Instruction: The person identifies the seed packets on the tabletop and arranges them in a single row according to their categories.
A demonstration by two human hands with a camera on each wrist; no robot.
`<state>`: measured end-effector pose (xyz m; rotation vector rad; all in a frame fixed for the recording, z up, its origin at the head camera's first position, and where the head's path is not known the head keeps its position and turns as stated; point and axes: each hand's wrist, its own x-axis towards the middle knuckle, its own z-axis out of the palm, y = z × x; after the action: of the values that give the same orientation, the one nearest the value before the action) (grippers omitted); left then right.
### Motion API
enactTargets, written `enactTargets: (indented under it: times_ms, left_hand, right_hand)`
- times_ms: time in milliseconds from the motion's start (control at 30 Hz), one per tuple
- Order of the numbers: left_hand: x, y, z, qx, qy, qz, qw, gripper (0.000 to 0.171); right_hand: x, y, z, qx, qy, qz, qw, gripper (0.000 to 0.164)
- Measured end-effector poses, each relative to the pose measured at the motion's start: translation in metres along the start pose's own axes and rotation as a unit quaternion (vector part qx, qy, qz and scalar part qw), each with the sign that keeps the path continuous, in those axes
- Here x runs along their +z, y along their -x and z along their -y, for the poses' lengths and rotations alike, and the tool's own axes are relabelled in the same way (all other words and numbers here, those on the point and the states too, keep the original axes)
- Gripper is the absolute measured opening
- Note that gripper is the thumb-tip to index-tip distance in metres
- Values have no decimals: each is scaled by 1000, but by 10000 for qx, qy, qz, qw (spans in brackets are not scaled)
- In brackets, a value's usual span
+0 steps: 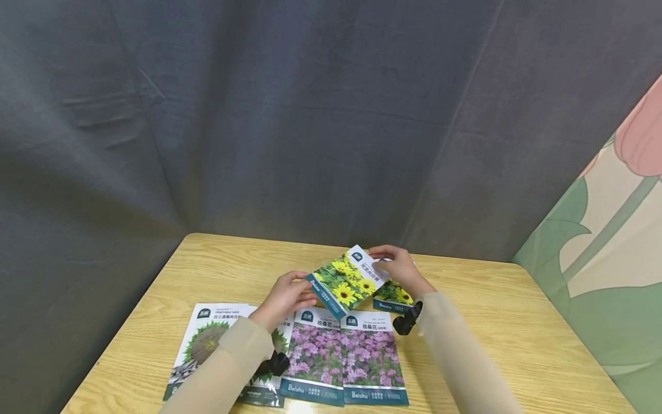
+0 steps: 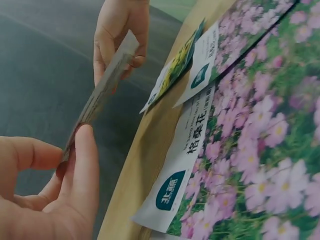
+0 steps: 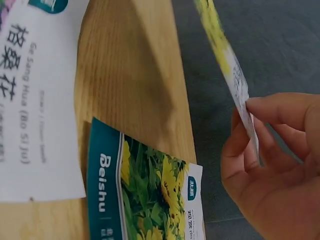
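A seed packet with yellow flowers (image 1: 349, 282) is held tilted above the table between both hands. My left hand (image 1: 291, 297) pinches its lower left corner between thumb and fingers, seen edge-on in the left wrist view. At the opposite, white top end, my right hand (image 1: 397, 265) grips it, thumb on the printed face (image 3: 241, 85) and fingers behind. Another yellow-flower packet (image 3: 150, 192) lies on the table under the right hand. Two pink-flower packets (image 1: 316, 359) lie side by side in front, nearer the person.
Left of the pink packets lie two sunflower seed packets (image 1: 204, 339), one partly covered by the left forearm. The wooden table (image 1: 517, 333) ends at a dark grey curtain (image 1: 320, 126) behind. A floral wall covering (image 1: 615, 259) is at right.
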<state>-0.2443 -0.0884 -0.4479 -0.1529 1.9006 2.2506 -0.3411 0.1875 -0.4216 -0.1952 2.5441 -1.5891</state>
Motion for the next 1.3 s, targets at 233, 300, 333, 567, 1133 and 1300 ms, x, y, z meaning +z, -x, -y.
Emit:
enactTargets:
  times_ms: [233,300,333,567,1133,1300]
  left_hand:
    - [11,14,4,228,22,86,9997,33]
    - [16,18,5,319,161,156,9992,32]
    - [18,20,7,367,234,209,9988,31]
    - [35,36,12,334,428,707,9960,36]
    - [63,53,22,435,-810,1402,9858,26]
    - [79,56,24,309,-632,1511,9860,23]
  right_hand:
    - [-10,20,-9,234,-1436,41,9893,44]
    - [-10,28,-10,252,-2048,67,9785,47]
    - [-9,32,-10,303,-2321,45,9722,46]
    - [-4,57,-8,462,-3118,-310,9485,30]
    - [-46,102,-13,156,-997,-136,9948,37]
    - [-62,110,-14,215,-534,-192,9982,43]
